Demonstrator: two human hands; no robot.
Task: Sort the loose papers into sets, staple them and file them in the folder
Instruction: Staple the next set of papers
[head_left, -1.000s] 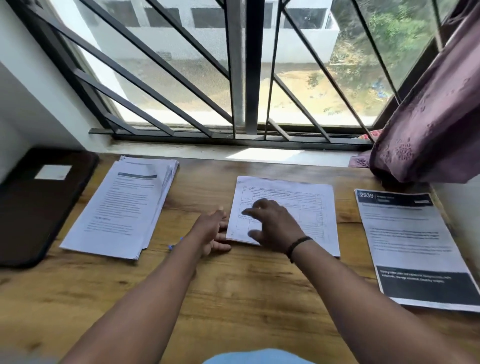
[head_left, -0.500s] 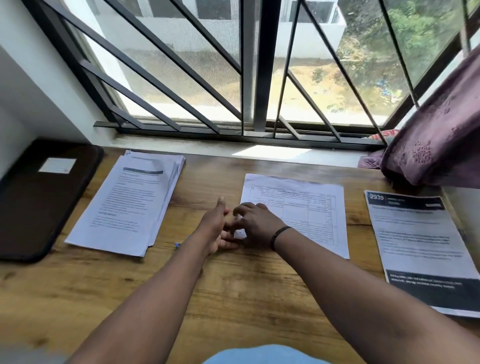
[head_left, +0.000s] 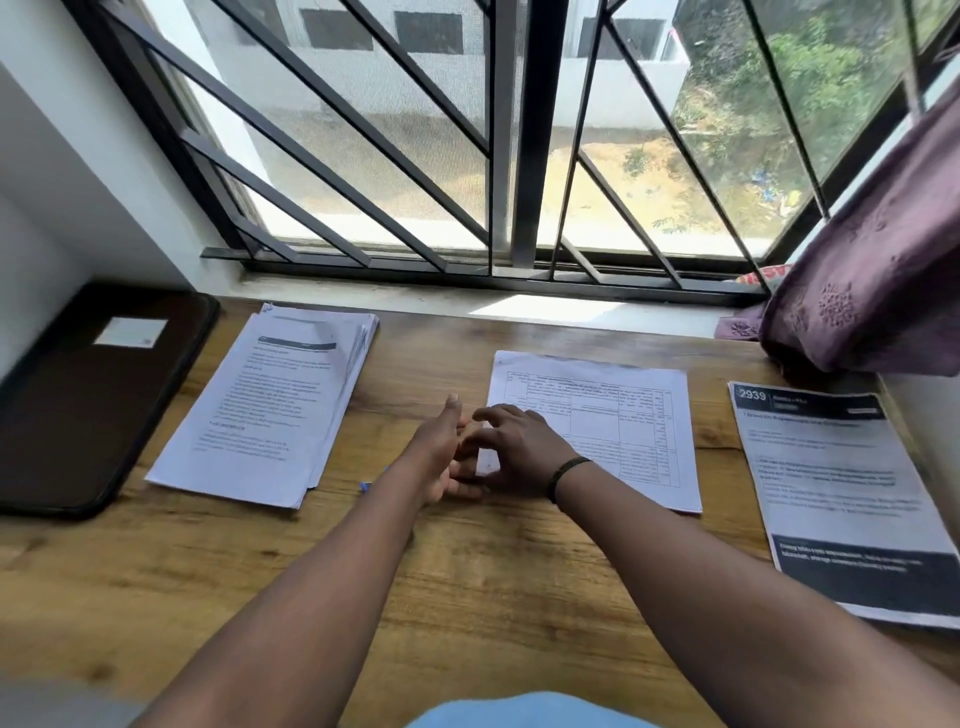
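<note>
Both hands meet at the table-printed set's (head_left: 613, 415) near-left corner; right hand (head_left: 519, 447) pinches it, left hand (head_left: 441, 452) lies slack-fingered beside it. Sheets may skew before stapling.

"2939" on the right-hand sheet's (head_left: 841, 493) dark header

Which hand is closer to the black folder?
The left hand. It is over the wood between the thick paper stack and the middle papers, with the stack between it and the folder. The right hand is farther away, on the middle papers' left edge.
</note>
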